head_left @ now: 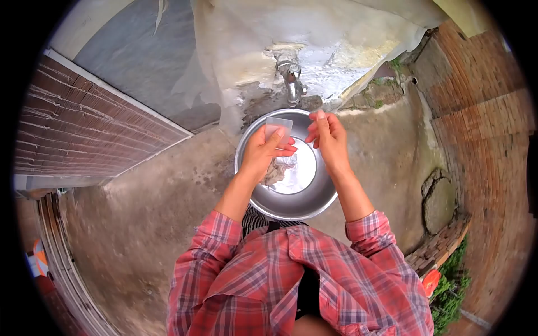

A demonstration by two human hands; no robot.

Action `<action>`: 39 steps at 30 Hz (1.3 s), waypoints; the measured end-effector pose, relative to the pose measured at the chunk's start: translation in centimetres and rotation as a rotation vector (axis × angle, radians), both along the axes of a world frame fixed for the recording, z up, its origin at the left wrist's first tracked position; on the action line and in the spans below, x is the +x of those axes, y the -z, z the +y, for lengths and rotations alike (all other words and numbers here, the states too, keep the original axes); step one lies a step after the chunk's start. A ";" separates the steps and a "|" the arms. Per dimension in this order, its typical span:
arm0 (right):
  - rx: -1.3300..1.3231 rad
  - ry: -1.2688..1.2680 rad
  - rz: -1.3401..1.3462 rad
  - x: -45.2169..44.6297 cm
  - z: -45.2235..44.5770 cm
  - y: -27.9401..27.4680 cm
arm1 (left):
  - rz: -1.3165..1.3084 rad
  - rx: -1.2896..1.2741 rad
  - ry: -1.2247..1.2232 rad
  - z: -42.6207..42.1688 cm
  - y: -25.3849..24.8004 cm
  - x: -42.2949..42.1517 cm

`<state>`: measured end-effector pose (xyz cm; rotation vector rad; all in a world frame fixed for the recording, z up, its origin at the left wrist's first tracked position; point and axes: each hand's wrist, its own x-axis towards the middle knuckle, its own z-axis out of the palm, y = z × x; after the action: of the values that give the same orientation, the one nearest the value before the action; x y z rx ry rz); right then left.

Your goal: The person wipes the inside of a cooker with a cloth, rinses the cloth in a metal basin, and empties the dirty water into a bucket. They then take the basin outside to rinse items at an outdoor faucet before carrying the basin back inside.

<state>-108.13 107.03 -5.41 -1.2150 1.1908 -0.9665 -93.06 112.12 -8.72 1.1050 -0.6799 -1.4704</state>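
My left hand (265, 147) is closed on a small translucent rectangular plastic piece (278, 126), with the thumb lying across its face. Whether it is a flat lid or a shallow box, I cannot tell. To the right, my right hand (329, 134) has its fingers curled and the thumb pressed near the index fingertip; anything between them is too small to make out. Both hands are above a round metal basin (297, 209). A crumpled greyish-brown cloth (273, 175) lies in the basin, partly behind my left hand, beside a clear shiny patch that is hard to identify.
A metal tap (292, 84) juts from the flaking wall just beyond the basin. Stained concrete floor (151, 224) surrounds it. A brown slatted panel (89, 120) stands at left. Brick paving (493, 162) and green plants (453, 283) are at right.
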 end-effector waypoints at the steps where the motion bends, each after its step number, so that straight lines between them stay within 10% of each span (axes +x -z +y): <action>1: -0.124 0.020 0.018 0.8 -0.5 -1.7 | 0.049 0.044 0.031 -0.4 0.5 0.3; 9: -0.807 -0.029 0.404 3.9 -3.2 -3.3 | 0.047 0.071 0.000 -3.1 2.6 0.1; 39: -0.436 -0.297 0.074 1.3 -5.9 -3.9 | 0.081 0.085 -0.014 -7.5 2.4 -1.1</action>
<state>-106.84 101.12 -1.55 -1.7309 0.8428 -0.9886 -94.13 104.61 -11.07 1.1062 -0.5561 -1.5358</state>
